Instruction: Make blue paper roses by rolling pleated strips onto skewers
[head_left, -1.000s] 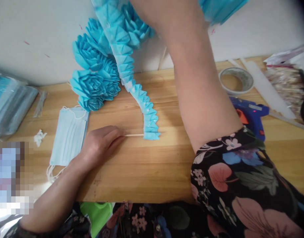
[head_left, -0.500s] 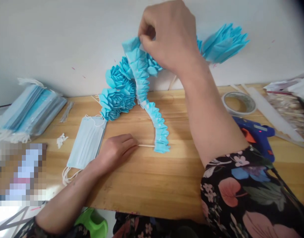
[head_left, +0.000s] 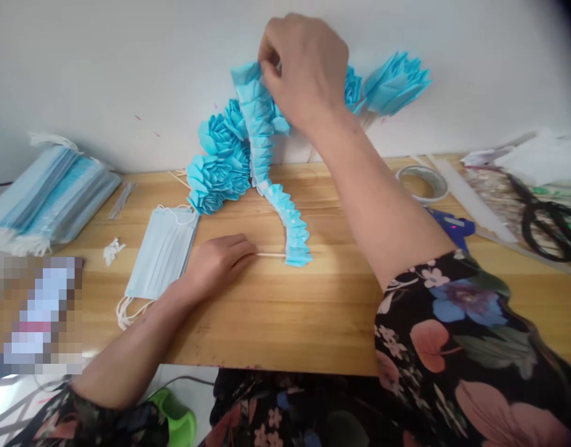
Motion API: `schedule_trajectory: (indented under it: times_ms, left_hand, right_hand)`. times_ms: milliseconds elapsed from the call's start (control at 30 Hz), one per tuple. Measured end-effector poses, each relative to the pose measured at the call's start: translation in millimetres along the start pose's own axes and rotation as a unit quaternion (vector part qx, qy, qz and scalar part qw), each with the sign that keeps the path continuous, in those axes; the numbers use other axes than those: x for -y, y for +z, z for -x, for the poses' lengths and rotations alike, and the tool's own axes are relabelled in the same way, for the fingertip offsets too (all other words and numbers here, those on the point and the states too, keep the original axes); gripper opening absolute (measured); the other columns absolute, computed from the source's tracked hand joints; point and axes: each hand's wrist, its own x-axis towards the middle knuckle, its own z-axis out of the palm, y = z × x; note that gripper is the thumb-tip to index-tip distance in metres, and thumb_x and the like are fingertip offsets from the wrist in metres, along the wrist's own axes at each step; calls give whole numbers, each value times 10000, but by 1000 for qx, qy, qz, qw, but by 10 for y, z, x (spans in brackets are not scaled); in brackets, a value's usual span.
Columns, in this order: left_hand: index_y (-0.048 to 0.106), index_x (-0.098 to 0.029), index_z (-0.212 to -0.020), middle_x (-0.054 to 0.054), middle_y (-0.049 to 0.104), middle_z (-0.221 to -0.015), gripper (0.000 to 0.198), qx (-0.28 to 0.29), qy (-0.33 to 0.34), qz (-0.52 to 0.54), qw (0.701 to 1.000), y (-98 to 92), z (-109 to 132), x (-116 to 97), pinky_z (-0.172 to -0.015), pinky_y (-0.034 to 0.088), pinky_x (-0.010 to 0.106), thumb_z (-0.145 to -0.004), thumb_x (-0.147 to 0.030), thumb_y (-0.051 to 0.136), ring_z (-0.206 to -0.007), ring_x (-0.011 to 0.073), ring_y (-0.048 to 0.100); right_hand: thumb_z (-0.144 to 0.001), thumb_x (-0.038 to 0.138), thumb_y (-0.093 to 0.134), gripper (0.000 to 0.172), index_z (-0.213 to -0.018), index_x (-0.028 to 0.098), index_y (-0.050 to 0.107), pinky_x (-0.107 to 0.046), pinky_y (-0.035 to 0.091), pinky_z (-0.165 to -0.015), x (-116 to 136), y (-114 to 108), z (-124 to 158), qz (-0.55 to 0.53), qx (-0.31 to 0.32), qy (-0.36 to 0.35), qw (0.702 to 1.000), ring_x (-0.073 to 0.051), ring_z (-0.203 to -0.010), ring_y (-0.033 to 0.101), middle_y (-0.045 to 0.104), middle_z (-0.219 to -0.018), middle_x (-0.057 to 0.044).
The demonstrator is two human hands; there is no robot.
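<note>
My right hand (head_left: 306,68) is raised near the wall, its thumb and finger pinching the top end of a blue pleated strip (head_left: 261,133). The strip curves down to the tabletop, where its lower end meets a thin wooden stick (head_left: 271,254). My left hand (head_left: 220,264) lies low over the table, fingers closed on the other end of that stick. Behind the strip stands a cluster of blue folded flowers (head_left: 220,167). Another blue flower (head_left: 397,84) rises to the right of my right wrist.
Face masks (head_left: 161,254) lie by my left forearm, with a bagged mask stack (head_left: 52,192) farther left. On the right are a tape roll (head_left: 422,184), a blue glue gun (head_left: 457,230) partly hidden by my arm, and black scissors (head_left: 553,226). A blurred-out device (head_left: 45,310) sits front left.
My view has shifted slightly, bringing the scissors into sight at the right. Both hands keep their grips, and the strip still hangs between the right hand and the stick.
</note>
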Motion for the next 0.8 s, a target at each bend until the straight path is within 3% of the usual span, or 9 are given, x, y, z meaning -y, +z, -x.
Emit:
schedule_trajectory:
  times_ms: [133,300,433,533,667,800]
  left_hand:
    - [681,-164,-953,62,704,-896,239,2,1,0,1000,20,6,32,-710,472,264,-1033,-268,480,-816,177,668]
    - [688,-169,-951,62,713,-903,252,0,3,1,1000,34,3,57,-721,475,274,-1032,-283,478,-821,184,671]
    - [691,-167,-946,71,721,-916,269,-7,11,7,1000,49,4,76,-727,469,287,-1034,-295,472,-846,197,673]
    - [694,-167,-944,76,723,-916,287,-17,17,20,1000,69,6,101,-730,470,290,-1037,-306,461,-850,195,677]
    - [702,-166,-946,82,734,-935,287,-18,27,11,999,87,1,131,-728,470,287,-1031,-302,464,-858,194,685]
    - [704,-165,-953,76,743,-944,269,-19,29,5,999,94,-6,145,-736,468,291,-1023,-283,473,-879,201,688]
  right_hand:
    - [-1028,188,382,334,-1207,133,659,-479,523,-957,38,71,-72,41,47,-44,997,-321,-1158,636,695,-1246,-128]
    - [-1006,168,446,300,-1142,55,688,-529,500,-956,128,12,-116,67,103,-53,991,-347,-1152,642,712,-1227,-209]
    - [-984,152,517,251,-1112,36,700,-527,474,-997,161,-36,-195,60,120,-39,990,-318,-1169,626,701,-1260,-214]
    - [-922,91,589,233,-1096,71,742,-471,491,-992,133,-62,-291,30,129,-20,991,-284,-1145,652,728,-1229,-175]
    - [-912,51,561,355,-1211,152,724,-361,505,-985,61,-131,-390,-9,119,-21,993,-187,-1066,674,778,-1086,-72]
    - [-908,38,531,411,-1270,154,690,-375,496,-997,64,-229,-361,-20,103,-17,994,-174,-1037,668,771,-1103,-73]
